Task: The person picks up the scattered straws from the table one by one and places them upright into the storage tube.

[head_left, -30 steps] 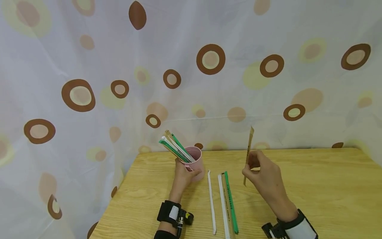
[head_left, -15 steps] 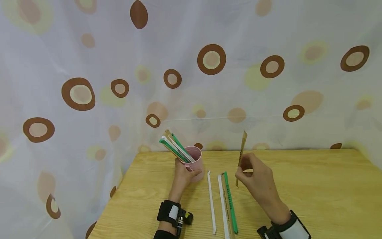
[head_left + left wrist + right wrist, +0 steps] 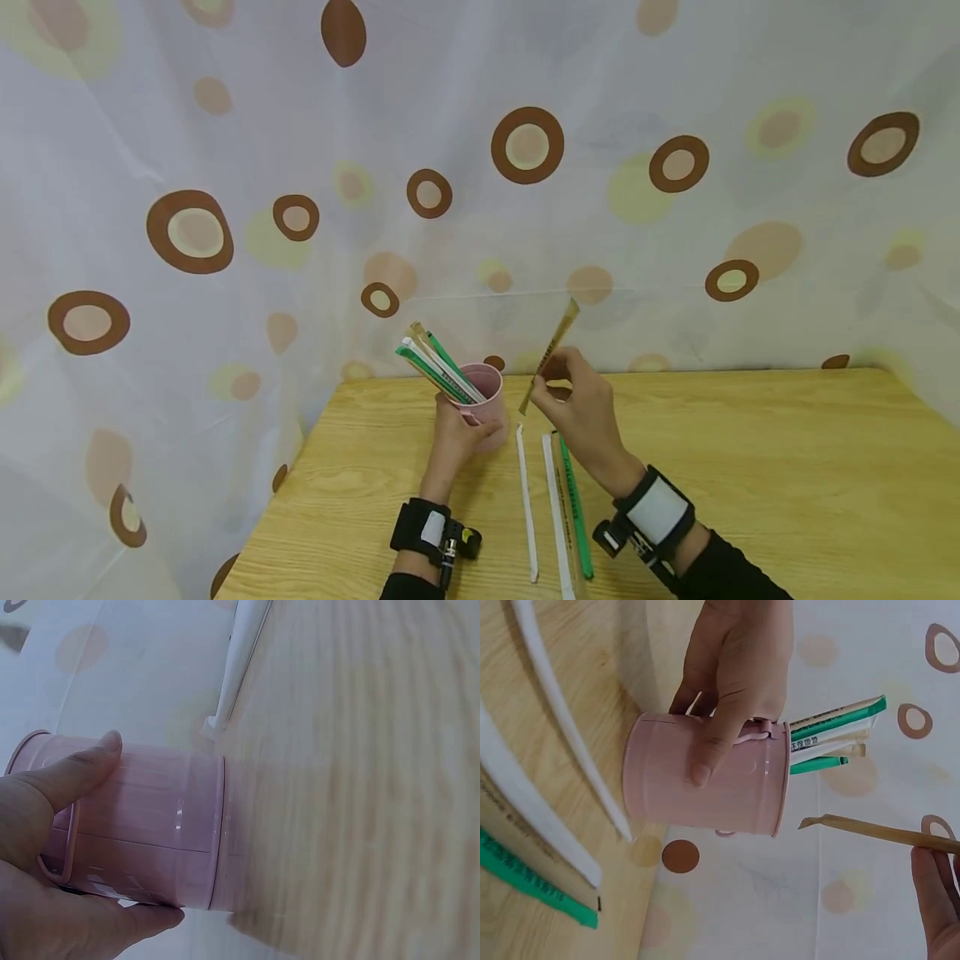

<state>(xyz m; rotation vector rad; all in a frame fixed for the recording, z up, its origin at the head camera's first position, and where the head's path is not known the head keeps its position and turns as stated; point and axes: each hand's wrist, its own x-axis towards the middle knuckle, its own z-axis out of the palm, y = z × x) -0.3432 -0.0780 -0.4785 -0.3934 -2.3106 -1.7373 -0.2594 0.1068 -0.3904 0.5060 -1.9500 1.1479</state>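
My left hand (image 3: 452,437) grips a pink cup (image 3: 492,423) near its handle, thumb along its side in the left wrist view. Several straws in green, white and brown paper wrappers (image 3: 442,367) lean out of the cup's left side. Between thumb and fingers, my right hand (image 3: 583,408) pinches a straw in a brown wrapper (image 3: 559,335), tilted with its top to the right. Its lower end is just right of the cup's mouth in the head view. In the right wrist view that brown straw (image 3: 877,830) points at the rim, a small gap away.
On the wooden table (image 3: 750,467), a white wrapped straw (image 3: 527,504) lies alone right of the cup. Beside it lie another white straw (image 3: 557,517), a brown one (image 3: 564,492) and a green one (image 3: 576,517), close together. A patterned curtain (image 3: 465,83) hangs behind the table.
My right hand has moved left toward the cup with the brown straw, which now tilts more to the right. The left hand still holds the cup in place.
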